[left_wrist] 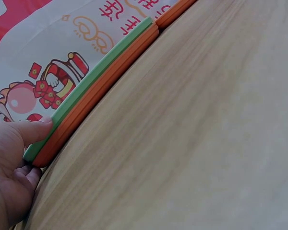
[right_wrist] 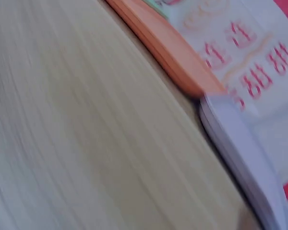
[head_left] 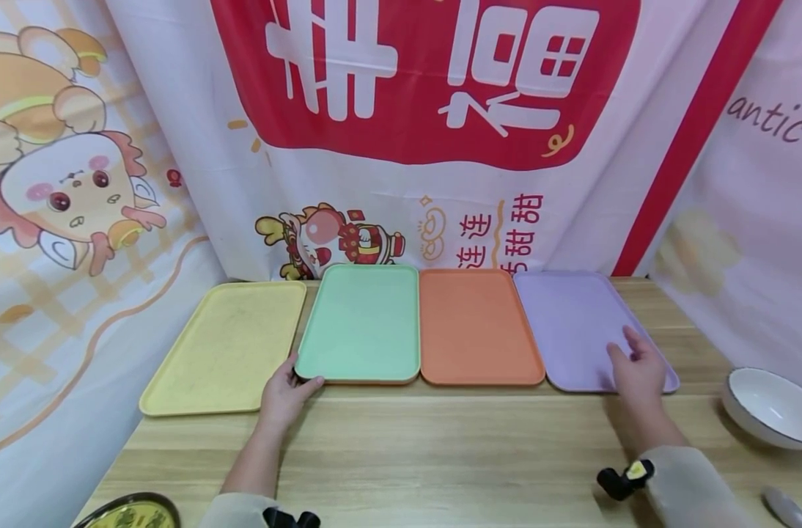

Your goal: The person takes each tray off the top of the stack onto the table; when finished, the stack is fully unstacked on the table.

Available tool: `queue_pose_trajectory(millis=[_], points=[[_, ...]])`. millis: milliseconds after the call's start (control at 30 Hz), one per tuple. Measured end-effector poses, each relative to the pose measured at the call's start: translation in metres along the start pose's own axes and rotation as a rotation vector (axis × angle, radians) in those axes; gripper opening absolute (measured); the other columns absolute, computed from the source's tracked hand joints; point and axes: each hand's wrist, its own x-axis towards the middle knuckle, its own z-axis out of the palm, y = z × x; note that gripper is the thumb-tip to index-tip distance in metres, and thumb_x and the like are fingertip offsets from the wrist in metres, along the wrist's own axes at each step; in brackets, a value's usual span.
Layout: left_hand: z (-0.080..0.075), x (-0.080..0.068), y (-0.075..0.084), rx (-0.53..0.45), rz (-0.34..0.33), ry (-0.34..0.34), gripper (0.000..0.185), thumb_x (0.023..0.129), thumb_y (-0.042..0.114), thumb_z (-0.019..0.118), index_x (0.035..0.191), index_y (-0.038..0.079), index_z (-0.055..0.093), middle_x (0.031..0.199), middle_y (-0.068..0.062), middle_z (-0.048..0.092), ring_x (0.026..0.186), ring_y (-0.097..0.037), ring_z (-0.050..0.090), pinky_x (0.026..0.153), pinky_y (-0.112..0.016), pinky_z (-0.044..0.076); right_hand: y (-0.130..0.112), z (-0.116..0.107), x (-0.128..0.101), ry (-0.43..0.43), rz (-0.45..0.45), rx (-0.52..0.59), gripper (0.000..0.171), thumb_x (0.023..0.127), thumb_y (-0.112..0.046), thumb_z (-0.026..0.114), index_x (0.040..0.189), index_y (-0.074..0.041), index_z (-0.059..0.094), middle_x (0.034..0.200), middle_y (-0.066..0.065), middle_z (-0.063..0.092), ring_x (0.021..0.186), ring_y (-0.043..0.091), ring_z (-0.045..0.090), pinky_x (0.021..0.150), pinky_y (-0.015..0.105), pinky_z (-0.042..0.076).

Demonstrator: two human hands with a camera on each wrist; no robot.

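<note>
Nearest the camera, at the front edge of the light wooden table (head_left: 440,455), sit a dark round dish with a gold rim (head_left: 133,511) on the left and a white ceramic bowl (head_left: 770,407) on the right. Further in, the left hand (head_left: 284,396) pinches the near left corner of the mint-green rectangular plastic tray (head_left: 361,323) — thumb on top, fingers curled beneath; the left wrist view shows an orange layer directly under that tray's rim. Right of the green tray lie the orange rectangular tray (head_left: 476,326) and the lilac rectangular tray (head_left: 572,323), where the right hand (head_left: 635,370) rests with fingers spread flat on its near right corner. Left of the green tray lies the pale yellow rectangular tray (head_left: 226,345). Behind them hangs a printed cloth backdrop (head_left: 401,110).
</note>
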Motion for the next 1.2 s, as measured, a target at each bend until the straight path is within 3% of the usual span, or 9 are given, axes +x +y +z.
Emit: queue_pose_trajectory(millis=[67,367,467,600,733,933,1067,1200], points=[[0.000,0.000,0.000,-0.003,0.000,0.000,0.086,0.092,0.014,0.068,0.154,-0.006,0.011,0.161,-0.025,0.011,0.149,-0.040,0.015,0.123,-0.047,0.024,-0.008,0.012,-0.005,-0.015,-0.047,0.002,0.050,0.096,-0.016,0.055,0.144,-0.004,0.048,0.147,0.019,0.048,0.131,0.035,0.046,0.117,0.041,0.037],[-0.001,-0.001,0.001,-0.016,-0.002,0.006,0.086,0.093,0.014,0.067,0.154,-0.005,0.011,0.162,-0.023,0.010,0.149,-0.039,0.015,0.123,-0.045,0.024,-0.042,0.066,-0.028,-0.185,-0.159,0.122,0.048,0.095,-0.005,0.056,0.141,0.005,0.046,0.144,0.025,0.049,0.134,0.034,0.046,0.116,0.040,0.040],[-0.001,-0.002,0.002,-0.019,0.013,0.014,0.087,0.092,0.015,0.069,0.154,-0.006,0.012,0.161,-0.025,0.011,0.149,-0.041,0.015,0.123,-0.046,0.024,-0.051,0.083,-0.035,-0.245,-0.172,0.154,0.048,0.095,-0.002,0.056,0.141,0.007,0.046,0.144,0.026,0.049,0.134,0.035,0.046,0.107,0.021,0.047],[0.001,-0.003,0.002,-0.026,0.046,0.035,0.089,0.089,0.018,0.072,0.152,-0.009,0.015,0.159,-0.030,0.013,0.146,-0.045,0.017,0.121,-0.048,0.026,-0.061,0.104,-0.047,-0.338,-0.146,0.189,0.048,0.095,-0.002,0.056,0.141,0.004,0.045,0.144,0.025,0.048,0.133,0.033,0.046,0.075,0.000,0.046],[0.001,-0.001,0.003,-0.027,0.034,0.033,0.087,0.090,0.014,0.071,0.152,-0.008,0.015,0.160,-0.028,0.013,0.147,-0.043,0.018,0.121,-0.047,0.026,-0.069,0.121,-0.059,-0.425,-0.124,0.217,0.050,0.095,-0.003,0.057,0.143,0.001,0.043,0.145,0.026,0.044,0.133,0.034,0.044,0.072,0.009,0.049],[0.000,-0.001,0.004,-0.027,-0.008,0.008,0.086,0.092,0.012,0.068,0.154,-0.005,0.011,0.162,-0.024,0.011,0.149,-0.039,0.015,0.123,-0.045,0.024,-0.074,0.148,-0.073,-0.491,-0.120,0.154,0.051,0.095,-0.011,0.060,0.143,-0.003,0.044,0.145,0.021,0.046,0.133,0.033,0.047,0.091,0.028,0.055],[-0.001,-0.003,0.004,-0.031,-0.007,0.011,0.086,0.092,0.011,0.068,0.154,-0.006,0.011,0.162,-0.024,0.010,0.150,-0.038,0.014,0.123,-0.045,0.023,-0.078,0.167,-0.087,-0.535,-0.144,0.121,0.052,0.094,-0.012,0.062,0.142,-0.001,0.046,0.143,0.022,0.049,0.130,0.036,0.049,0.104,0.045,0.051],[0.000,-0.002,0.002,-0.036,0.002,0.019,0.086,0.091,0.010,0.069,0.153,-0.007,0.013,0.162,-0.024,0.011,0.149,-0.039,0.016,0.123,-0.045,0.024,-0.079,0.184,-0.099,-0.593,-0.152,0.073,0.051,0.093,-0.015,0.064,0.140,-0.001,0.049,0.140,0.021,0.053,0.125,0.036,0.053,0.107,0.048,0.048]])
